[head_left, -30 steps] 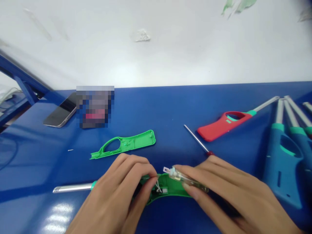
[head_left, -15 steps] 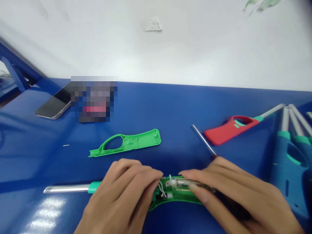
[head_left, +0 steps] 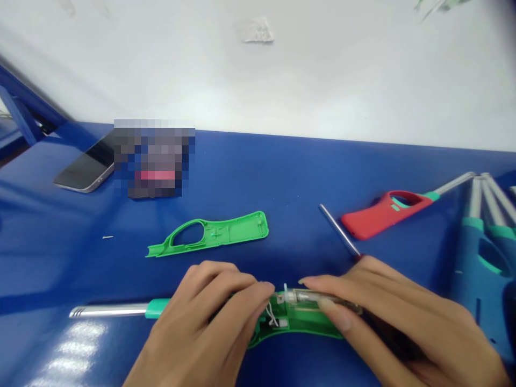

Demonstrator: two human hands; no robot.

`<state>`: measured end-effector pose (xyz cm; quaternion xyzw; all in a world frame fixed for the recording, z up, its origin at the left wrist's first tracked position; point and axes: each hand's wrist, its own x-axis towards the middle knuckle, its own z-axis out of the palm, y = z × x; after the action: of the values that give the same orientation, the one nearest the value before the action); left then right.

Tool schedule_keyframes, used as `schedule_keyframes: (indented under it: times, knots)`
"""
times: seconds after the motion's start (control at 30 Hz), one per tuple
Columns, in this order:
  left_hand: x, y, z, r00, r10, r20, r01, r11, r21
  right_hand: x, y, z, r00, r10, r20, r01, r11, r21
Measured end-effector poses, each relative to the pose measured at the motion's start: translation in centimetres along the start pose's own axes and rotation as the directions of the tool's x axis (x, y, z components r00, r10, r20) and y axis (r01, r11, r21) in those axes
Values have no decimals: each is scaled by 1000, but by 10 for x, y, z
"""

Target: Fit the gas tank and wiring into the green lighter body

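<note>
An opened green gas lighter (head_left: 258, 339) lies on the blue table, its metal nozzle (head_left: 108, 310) pointing left. My left hand (head_left: 205, 317) is closed over its trigger section, hiding that part. White wires (head_left: 272, 314) show inside the casing beside the fingertips. My right hand (head_left: 407, 317) pinches a clear fuel tank (head_left: 310, 297) between thumb and fingers at the casing's right half. A screwdriver (head_left: 339, 229) is also tucked in this hand, its metal shaft sticking out beyond the knuckles. Behind the hands lies the other green casing half (head_left: 237, 230), inner side up.
A red gas lighter (head_left: 387, 215) lies at the right, near several blue lighters (head_left: 479, 279) along the edge. A small screw (head_left: 107, 237) is at the left. Farther back are a phone (head_left: 86, 169) and a blurred-out item (head_left: 157, 185), before a white wall (head_left: 322, 80).
The camera view has shifted slightly. Both hands keep nearly the same grip, and the tank's capped end sits a touch higher and farther right in view.
</note>
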<state>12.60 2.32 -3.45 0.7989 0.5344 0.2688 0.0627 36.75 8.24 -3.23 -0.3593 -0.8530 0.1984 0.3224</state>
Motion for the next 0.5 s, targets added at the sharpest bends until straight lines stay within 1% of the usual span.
schedule_keyframes:
  times: [0.1,0.2,0.33,0.5]
  knots:
    - [0,0,-1,1000,1,18,0,1000,-30,-3,-1,-1,1000,5,-1,-5,1000,-4]
    - [2,1,0,1000,4,6,-4,1000,-21,-5,-1,-2,1000,-16,13,16,1000,-25]
    - [4,2,2,1000,10,17,-9,1000,-24,-3,0,-1,1000,12,6,-12,1000,-16]
    - [1,2,3,999,7,-39,-8,1000,-28,1,1,-2,999,-33,11,33,999,-5]
